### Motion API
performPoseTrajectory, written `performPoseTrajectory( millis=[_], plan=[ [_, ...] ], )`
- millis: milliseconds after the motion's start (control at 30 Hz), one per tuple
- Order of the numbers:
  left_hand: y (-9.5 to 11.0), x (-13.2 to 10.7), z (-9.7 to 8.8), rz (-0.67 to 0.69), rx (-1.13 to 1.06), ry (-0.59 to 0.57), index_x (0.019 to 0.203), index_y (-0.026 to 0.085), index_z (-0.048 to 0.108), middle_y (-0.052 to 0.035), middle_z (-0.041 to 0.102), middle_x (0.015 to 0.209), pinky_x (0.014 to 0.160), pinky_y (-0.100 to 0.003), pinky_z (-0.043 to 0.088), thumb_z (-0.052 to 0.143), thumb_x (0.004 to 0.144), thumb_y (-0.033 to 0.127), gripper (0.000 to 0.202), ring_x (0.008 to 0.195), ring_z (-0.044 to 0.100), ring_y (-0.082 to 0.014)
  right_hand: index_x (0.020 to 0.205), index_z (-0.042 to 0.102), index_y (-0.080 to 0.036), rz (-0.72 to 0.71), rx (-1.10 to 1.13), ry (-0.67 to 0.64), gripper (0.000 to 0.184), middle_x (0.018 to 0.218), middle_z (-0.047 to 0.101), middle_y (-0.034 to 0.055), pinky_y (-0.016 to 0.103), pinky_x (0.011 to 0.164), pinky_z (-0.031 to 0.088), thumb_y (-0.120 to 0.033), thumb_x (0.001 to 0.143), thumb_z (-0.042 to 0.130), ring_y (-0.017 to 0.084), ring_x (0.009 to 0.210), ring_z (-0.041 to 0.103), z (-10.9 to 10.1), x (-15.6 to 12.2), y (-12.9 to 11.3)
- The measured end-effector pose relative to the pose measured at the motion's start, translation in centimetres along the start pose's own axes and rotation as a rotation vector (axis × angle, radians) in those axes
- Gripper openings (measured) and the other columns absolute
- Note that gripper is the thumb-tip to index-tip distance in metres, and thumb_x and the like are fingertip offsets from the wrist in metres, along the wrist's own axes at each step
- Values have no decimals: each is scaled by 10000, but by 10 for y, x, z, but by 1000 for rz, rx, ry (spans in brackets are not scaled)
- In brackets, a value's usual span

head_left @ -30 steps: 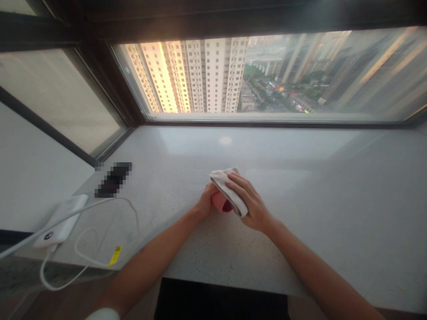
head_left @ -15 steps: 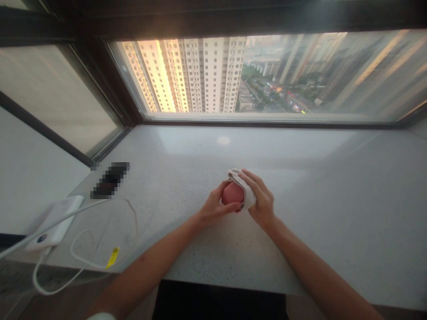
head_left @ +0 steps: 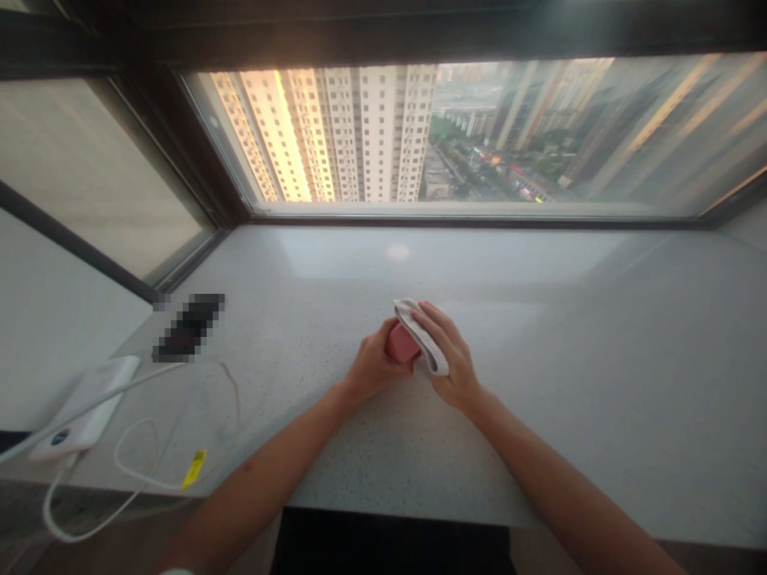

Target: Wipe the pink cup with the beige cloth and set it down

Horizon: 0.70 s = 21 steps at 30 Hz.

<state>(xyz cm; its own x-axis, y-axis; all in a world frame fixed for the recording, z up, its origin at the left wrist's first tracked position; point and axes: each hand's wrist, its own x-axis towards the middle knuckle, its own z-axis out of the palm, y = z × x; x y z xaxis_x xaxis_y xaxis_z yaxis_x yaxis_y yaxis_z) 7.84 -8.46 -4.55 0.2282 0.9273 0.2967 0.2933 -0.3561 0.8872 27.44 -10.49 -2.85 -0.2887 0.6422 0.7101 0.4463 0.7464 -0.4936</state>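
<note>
You have a pink rounded object (head_left: pixel 400 343) right between your hands, just past the middle of the speckled stone windowsill (head_left: pixel 569 359). So much of it is covered that you can't tell exactly what it is. Your left hand (head_left: pixel 375 369) is closed around it from the lower left, gripping it firmly. Your right hand (head_left: pixel 451 357) is closed too, with its fingers slightly bent over a folded off-white cloth (head_left: pixel 423 338), pressing that cloth against the object's right side.

Well to the left on the sill lies a dark rectangular item (head_left: pixel 188 327), pixelated out, so you can't make out any detail. Nearer the sill's left end sits a white power bank (head_left: pixel 84 407), with a white cable (head_left: pixel 133 477) looping across the stone and a yellow tag (head_left: pixel 194 469) on the cable. Straight ahead, a long window (head_left: pixel 467 136) looks out on tall apartment towers (head_left: pixel 365 136) — and on a tree-lined street (head_left: pixel 455 172) far below.
</note>
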Motion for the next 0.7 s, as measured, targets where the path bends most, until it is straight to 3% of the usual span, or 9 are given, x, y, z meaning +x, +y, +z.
performPoseTrajectory(
  millis=[167, 367, 533, 633, 700],
  plan=[
    [-3, -2, 1, 46, 55, -52, 1298, 160, 674, -63, 803, 1009, 818, -300, 582, 862, 749, 356, 612, 834, 709, -212, 1664, 458, -340, -71, -133, -45, 609, 1753, 413, 78, 726, 1331, 241, -397, 1061, 520, 403, 1644, 324, 7, -3, -4],
    [0, -2, 2, 112, 120, -18, 1487, 222, 580, -57, 792, 1170, 841, -268, 573, 812, 743, 242, 780, 896, 721, -181, 1624, 512, -315, 254, 45, 174, 521, 1583, 624, 101, 599, 1249, 453, -371, 1139, 328, 300, 1491, 568, 15, -2, 3],
    [1, -1, 3, 73, 95, -44, 1329, 157, 670, -33, 787, 948, 747, -252, 555, 848, 737, 339, 644, 764, 683, -170, 1576, 578, -377, 24, -65, 26, 520, 1702, 499, 41, 680, 1316, 309, -471, 1069, 514, 377, 1608, 403, 14, -5, -4],
    [3, -1, 4, 93, 101, -11, 1407, 189, 635, -44, 792, 1057, 767, -245, 552, 816, 754, 287, 685, 795, 686, -158, 1550, 597, -338, 236, 30, 174, 478, 1579, 629, 90, 636, 1237, 451, -419, 1118, 410, 331, 1480, 574, 19, -6, -4],
    [3, -1, 4, 113, 99, -9, 1472, 213, 594, -48, 788, 1132, 795, -242, 555, 815, 750, 265, 756, 834, 694, -155, 1585, 553, -318, 341, 63, 260, 494, 1553, 645, 115, 614, 1204, 493, -377, 1132, 366, 312, 1434, 615, 20, -7, -6]
  ],
)
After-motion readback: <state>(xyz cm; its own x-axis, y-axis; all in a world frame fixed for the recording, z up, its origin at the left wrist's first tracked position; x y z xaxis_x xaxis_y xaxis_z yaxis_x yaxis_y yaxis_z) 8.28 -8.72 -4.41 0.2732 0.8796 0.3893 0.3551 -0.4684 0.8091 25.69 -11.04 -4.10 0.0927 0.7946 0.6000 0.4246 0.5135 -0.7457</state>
